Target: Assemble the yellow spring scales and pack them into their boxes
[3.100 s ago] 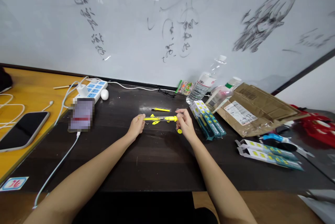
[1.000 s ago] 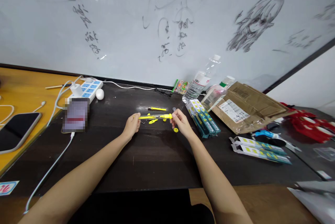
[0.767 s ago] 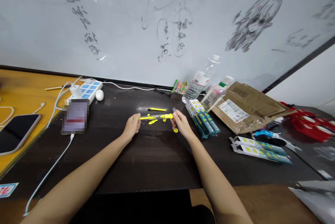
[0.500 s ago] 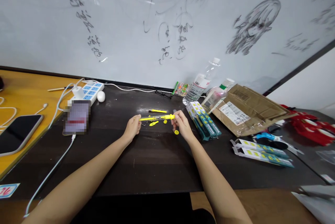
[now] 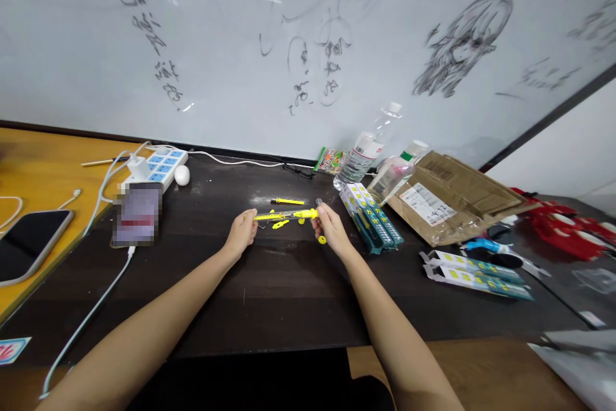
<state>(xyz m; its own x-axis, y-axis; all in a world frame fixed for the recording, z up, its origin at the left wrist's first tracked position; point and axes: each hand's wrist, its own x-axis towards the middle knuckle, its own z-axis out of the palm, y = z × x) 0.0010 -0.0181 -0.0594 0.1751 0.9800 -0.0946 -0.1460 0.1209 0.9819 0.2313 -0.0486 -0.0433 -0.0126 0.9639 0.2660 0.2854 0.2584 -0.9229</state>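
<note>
Both hands hold a slim yellow and clear pen-shaped tool level above the dark table. My left hand pinches its left tip with closed fingers. My right hand grips the yellow right end, and a small clear piece sticks up from its fingers. Under the tool lie loose yellow parts: a clip and a small round cap beside my right hand. A second thin yellow tool lies just beyond.
Teal and yellow boxes lie right of my right hand, with more further right. Bottles and a cardboard parcel stand behind. On the left are a power strip, a blurred phone, cables and another phone.
Both hands keep holding the yellow tool in nearly the same place. Only the view shifts slightly.
</note>
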